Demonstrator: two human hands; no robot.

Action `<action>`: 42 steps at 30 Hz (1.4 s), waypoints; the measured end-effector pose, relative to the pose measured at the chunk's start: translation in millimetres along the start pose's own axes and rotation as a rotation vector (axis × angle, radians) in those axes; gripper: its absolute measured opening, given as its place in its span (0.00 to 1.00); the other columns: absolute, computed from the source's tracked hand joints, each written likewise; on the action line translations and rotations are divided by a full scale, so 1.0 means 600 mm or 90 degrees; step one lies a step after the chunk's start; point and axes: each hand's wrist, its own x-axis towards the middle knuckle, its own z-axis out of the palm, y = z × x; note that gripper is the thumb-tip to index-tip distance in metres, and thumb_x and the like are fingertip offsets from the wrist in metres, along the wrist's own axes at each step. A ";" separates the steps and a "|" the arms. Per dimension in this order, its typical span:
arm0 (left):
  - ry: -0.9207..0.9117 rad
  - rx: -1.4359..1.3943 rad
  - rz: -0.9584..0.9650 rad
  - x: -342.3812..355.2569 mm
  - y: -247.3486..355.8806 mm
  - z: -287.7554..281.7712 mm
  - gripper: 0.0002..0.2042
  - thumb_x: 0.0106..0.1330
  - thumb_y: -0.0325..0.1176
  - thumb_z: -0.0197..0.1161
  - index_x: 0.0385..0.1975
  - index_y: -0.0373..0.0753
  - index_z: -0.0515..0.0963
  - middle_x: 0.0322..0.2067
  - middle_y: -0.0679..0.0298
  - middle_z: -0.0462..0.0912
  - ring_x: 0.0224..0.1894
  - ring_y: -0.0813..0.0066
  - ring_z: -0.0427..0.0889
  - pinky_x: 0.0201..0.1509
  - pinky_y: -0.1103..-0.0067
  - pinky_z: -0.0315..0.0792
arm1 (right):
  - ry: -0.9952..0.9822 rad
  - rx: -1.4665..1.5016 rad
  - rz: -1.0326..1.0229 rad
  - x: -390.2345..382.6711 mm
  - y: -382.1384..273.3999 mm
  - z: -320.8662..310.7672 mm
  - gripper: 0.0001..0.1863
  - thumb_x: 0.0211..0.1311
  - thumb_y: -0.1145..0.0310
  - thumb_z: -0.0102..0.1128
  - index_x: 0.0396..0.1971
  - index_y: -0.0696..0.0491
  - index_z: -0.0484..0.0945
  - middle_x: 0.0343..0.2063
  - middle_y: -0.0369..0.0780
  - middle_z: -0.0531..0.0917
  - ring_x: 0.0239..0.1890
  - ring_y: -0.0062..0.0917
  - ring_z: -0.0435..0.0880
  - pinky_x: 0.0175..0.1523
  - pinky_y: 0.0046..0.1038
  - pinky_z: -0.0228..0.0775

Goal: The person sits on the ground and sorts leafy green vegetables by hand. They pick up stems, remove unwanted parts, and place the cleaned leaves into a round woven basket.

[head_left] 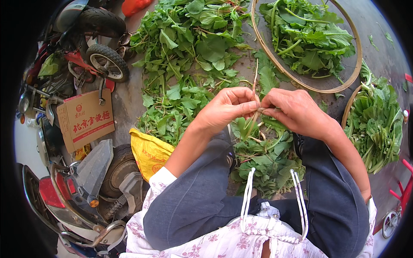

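Left hand [226, 107] and right hand [294, 109] both pinch one stem [254, 86]. Round tray [344, 81] holds sorted greens; large leaf pile [189, 56] on the ground remains unsorted.

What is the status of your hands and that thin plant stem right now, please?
Left hand and right hand both pinching the thin pale green stem, upright between them. Loose green leaf pile on the ground ahead. Round bamboo tray of greens beyond, clear of hands.

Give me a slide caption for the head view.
Both hands, left hand and right hand, pinch a thin plant stem above piled leafy greens, round basket beyond.
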 end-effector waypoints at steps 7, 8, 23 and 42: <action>-0.065 -0.176 -0.055 -0.002 -0.014 -0.005 0.06 0.66 0.30 0.64 0.38 0.37 0.77 0.34 0.68 0.80 0.34 0.82 0.79 0.40 0.83 0.73 | -0.009 0.076 -0.043 -0.001 0.003 0.000 0.08 0.63 0.65 0.59 0.34 0.54 0.73 0.28 0.43 0.80 0.32 0.43 0.80 0.34 0.40 0.70; -0.041 -0.156 -0.056 -0.002 -0.015 -0.005 0.06 0.66 0.31 0.64 0.38 0.37 0.77 0.33 0.68 0.81 0.34 0.82 0.79 0.40 0.84 0.73 | -0.007 0.071 -0.017 -0.002 0.004 0.002 0.08 0.63 0.65 0.59 0.34 0.54 0.73 0.28 0.43 0.80 0.32 0.43 0.80 0.34 0.40 0.70; 0.191 0.109 0.048 0.006 -0.015 0.022 0.06 0.67 0.34 0.64 0.35 0.38 0.78 0.29 0.70 0.81 0.30 0.86 0.77 0.35 0.86 0.70 | 0.071 -0.128 0.040 -0.006 0.009 0.029 0.07 0.61 0.67 0.59 0.32 0.55 0.74 0.26 0.42 0.77 0.27 0.41 0.80 0.30 0.40 0.70; 0.222 0.162 0.303 0.009 -0.027 0.053 0.05 0.69 0.28 0.60 0.38 0.34 0.76 0.33 0.67 0.82 0.33 0.83 0.79 0.38 0.84 0.74 | 0.156 0.481 0.184 -0.010 0.023 0.027 0.09 0.70 0.67 0.55 0.34 0.57 0.77 0.23 0.27 0.73 0.26 0.09 0.67 0.30 0.15 0.60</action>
